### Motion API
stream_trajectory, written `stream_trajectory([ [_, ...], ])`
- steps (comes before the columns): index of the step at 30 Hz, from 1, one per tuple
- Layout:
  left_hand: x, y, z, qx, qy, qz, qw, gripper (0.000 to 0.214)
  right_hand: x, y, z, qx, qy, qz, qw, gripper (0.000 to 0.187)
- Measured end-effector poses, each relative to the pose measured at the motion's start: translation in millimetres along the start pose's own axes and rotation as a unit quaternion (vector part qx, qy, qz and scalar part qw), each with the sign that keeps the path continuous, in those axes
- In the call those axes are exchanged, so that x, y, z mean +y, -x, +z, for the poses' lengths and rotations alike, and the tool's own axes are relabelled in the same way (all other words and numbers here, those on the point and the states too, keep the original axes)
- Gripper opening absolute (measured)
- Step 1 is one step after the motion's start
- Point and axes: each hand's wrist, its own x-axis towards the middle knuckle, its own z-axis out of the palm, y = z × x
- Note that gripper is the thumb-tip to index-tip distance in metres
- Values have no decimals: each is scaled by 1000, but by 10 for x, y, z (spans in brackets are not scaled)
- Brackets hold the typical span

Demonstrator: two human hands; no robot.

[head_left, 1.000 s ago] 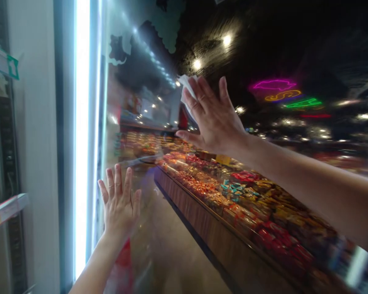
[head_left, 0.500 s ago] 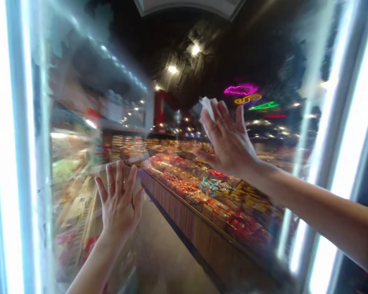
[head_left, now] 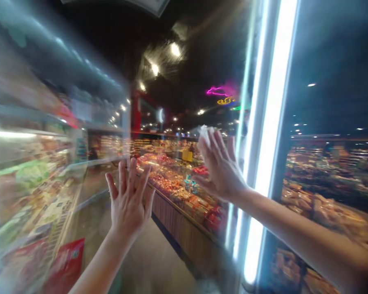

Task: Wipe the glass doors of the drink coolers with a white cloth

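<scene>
Both my hands press flat against a glass door [head_left: 171, 102] that mirrors a shop aisle. My left hand [head_left: 129, 200] lies open on the glass, fingers spread and pointing up, holding nothing. My right hand [head_left: 221, 165] is higher and to the right, its fingers stretched flat over a white crumpled cloth or tissue [head_left: 206, 132] that sticks out above the fingertips, pinned against the glass. The right hand sits just left of a bright vertical light strip [head_left: 271, 134] on the door frame.
The glass reflects a long wooden counter of packaged goods [head_left: 184, 204], ceiling lights and neon signs [head_left: 221, 92]. Blurred cooler shelves with products [head_left: 33, 183] fill the left. A second glass door [head_left: 331, 163] stands to the right of the light strip.
The view has swung right: the left light strip left the picture and the right strip came in. My right hand with the cloth moved down and toward that strip. My left hand stayed flat.
</scene>
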Motion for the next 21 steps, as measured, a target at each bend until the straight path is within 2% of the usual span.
stream_trajectory([
  [3,122,-11,32,-10,-3,2,1000,79,-235,357,135,-47,-27,-115,992,103],
  [5,152,-5,38,-14,-5,-2,1000,79,-181,405,146,-62,-27,-141,988,101],
  [7,146,9,32,-14,-12,-4,1000,79,37,279,83,-37,-12,-83,996,100],
  [9,121,30,18,-12,-18,2,1000,79,250,95,9,7,1,13,1000,98],
  [11,93,57,-1,-16,-22,6,1000,79,277,11,-4,35,-2,63,997,98],
  [13,59,92,-24,-21,-28,11,999,78,67,102,66,23,-27,22,999,101],
  [16,-29,164,-66,-30,-41,10,999,77,-413,393,229,-43,-91,-150,984,105],
  [18,-123,226,-96,-34,-47,1,998,77,-581,454,286,-66,-113,-215,968,105],
  [19,-181,262,-110,-34,-50,-3,998,77,-589,404,286,-64,-113,-209,969,105],
  [21,-305,340,-137,-30,-50,-9,998,78,-510,167,240,-34,-94,-134,986,104],
])
